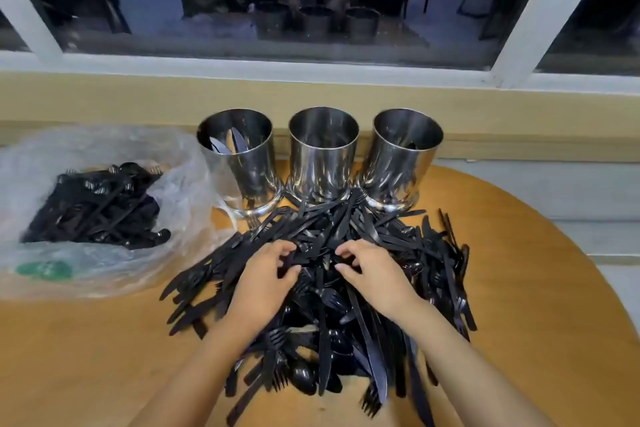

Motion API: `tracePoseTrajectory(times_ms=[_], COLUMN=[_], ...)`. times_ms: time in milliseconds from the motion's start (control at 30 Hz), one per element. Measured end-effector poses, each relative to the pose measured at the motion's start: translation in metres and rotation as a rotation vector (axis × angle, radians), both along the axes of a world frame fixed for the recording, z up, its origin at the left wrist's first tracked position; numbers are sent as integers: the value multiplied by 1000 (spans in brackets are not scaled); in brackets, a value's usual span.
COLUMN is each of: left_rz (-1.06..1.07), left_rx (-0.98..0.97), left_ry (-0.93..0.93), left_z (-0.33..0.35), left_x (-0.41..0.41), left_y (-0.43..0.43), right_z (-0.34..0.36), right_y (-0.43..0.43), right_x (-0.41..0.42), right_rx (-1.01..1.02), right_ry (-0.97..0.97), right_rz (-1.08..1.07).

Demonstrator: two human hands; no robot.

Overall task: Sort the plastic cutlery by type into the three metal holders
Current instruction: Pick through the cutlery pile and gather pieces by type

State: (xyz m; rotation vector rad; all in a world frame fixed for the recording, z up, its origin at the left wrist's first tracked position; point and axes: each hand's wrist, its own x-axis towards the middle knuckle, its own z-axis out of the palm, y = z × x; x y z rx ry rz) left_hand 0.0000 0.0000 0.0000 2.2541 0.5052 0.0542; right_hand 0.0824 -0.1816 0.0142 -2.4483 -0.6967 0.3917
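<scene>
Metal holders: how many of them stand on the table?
3, in a row behind the cutlery pile: the left holder beside the plastic bag, the middle holder, and the right holder. None appears hidden.

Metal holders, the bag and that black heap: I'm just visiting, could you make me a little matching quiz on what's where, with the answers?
1. left holder
2. middle holder
3. plastic bag
4. cutlery pile

A. left hand and right hand pinch at it
B. knives showing inside
C. furthest left, cutlery inside
D. no cutlery showing inside

Pairs: 1-B, 2-D, 3-C, 4-A
</scene>
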Motion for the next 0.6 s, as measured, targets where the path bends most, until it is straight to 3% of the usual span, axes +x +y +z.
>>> tracePoseTrajectory(times_ms=[100,267,467,600], left_rz=[41,133,277,261], left_rx=[176,184,-93,-285], left_ry=[-103,-130,-113,-228], left_z=[-29,-40,-23,-16], left_x=[3,6,9,17], left_y=[-3,-3,-3,5], right_z=[-26,-35,-20,-17], right_y=[5,-1,-5,11], right_x=[-6,-23,-18,4], right_rx=[-9,92,86,-13], right_ry=[-153,-252,-276,-292], right_rz=[22,-14,22,111])
